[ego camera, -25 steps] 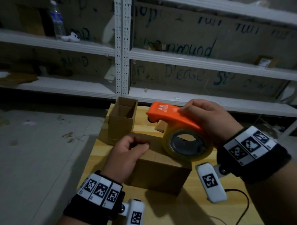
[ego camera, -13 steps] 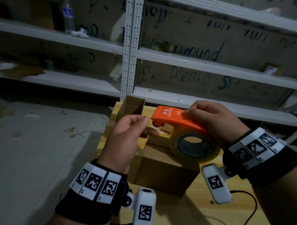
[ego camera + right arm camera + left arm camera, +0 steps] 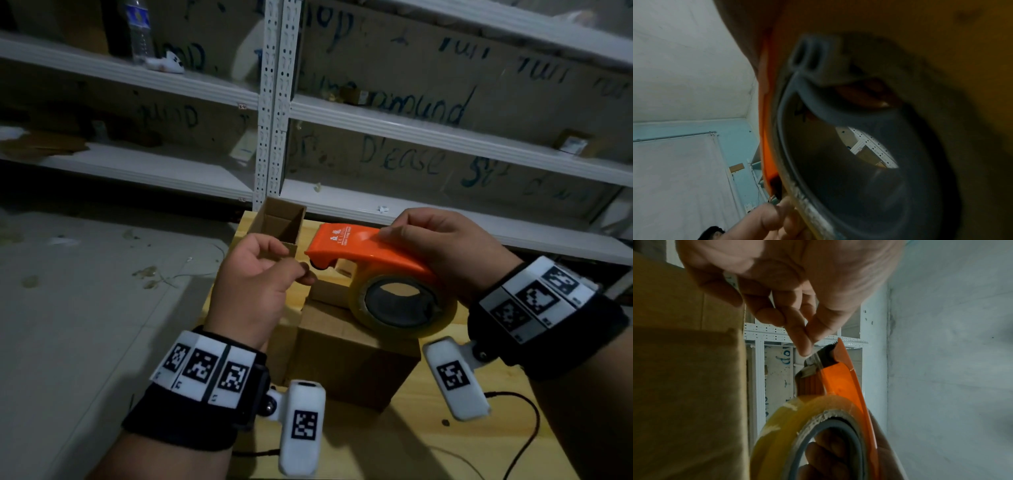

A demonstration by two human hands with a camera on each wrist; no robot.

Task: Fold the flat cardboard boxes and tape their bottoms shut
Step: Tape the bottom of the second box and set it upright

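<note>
Wooden worktop (image 3: 428, 404) nearest, carrying a folded box (image 3: 349, 359). Above it the right hand (image 3: 442, 246) grips the orange dispenser (image 3: 363, 245), fingers through the roll (image 3: 400, 305). Left hand (image 3: 253, 274) pinches at the tape end by the cutter. Step: starting a strip; next, draw it down onto the box seam. Behind, an open box (image 3: 277, 222). Shelves (image 3: 376, 120) beyond; the backing reads "D'ease".

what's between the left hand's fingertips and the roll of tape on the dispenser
The left wrist view shows it: the dispenser's dark cutter nose, where the left hand pinches the tape's loose end, then its orange ribbed body down to the tape roll.
</note>
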